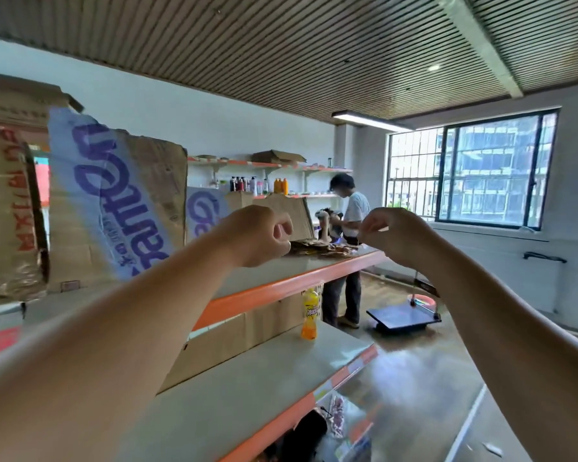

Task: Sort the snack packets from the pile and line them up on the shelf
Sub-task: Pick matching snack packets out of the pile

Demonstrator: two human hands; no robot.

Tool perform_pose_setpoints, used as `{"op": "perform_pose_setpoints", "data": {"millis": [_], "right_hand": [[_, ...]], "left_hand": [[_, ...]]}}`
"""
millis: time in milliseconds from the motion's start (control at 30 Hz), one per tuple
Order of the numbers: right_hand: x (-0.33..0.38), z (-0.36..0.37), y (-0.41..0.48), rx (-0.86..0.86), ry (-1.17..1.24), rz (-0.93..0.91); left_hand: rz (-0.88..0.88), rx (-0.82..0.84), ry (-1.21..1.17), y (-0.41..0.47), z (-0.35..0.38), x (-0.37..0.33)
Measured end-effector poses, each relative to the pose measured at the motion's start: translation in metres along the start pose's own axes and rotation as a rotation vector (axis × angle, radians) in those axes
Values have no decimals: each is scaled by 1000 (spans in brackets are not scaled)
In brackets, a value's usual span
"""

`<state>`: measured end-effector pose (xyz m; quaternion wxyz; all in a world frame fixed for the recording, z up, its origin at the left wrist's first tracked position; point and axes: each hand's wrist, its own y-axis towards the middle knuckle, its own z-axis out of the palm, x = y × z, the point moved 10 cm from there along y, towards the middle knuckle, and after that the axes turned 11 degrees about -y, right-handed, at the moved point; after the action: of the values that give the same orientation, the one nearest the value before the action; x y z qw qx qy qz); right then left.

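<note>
A flat pile of brownish snack packets (327, 249) lies on the top shelf (281, 271), a grey board with an orange front edge. My left hand (259, 235) reaches over the shelf with its fingers curled, and thumb and fingertips pinch the pile's left end. My right hand (392, 232) hovers at the pile's right end, also with curled fingers. Its fingertips are close to the packets, but whether they hold anything is hidden. Both forearms stretch up from the bottom of the view.
Torn cardboard boxes (114, 208) stand along the shelf's back and left. An orange drink bottle (310, 313) stands on the lower shelf (264, 378). A person (347, 248) works beyond the shelf's far end. A black platform cart (402, 316) sits on the floor.
</note>
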<state>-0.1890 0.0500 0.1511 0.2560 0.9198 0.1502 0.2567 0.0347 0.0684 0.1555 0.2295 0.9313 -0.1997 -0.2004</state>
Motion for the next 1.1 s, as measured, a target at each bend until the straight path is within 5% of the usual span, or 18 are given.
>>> {"op": "perform_pose_setpoints", "data": {"millis": [1100], "right_hand": [[-150, 178, 261, 238, -197, -84]], "left_hand": [[-226, 191, -142, 278, 176, 166]]}}
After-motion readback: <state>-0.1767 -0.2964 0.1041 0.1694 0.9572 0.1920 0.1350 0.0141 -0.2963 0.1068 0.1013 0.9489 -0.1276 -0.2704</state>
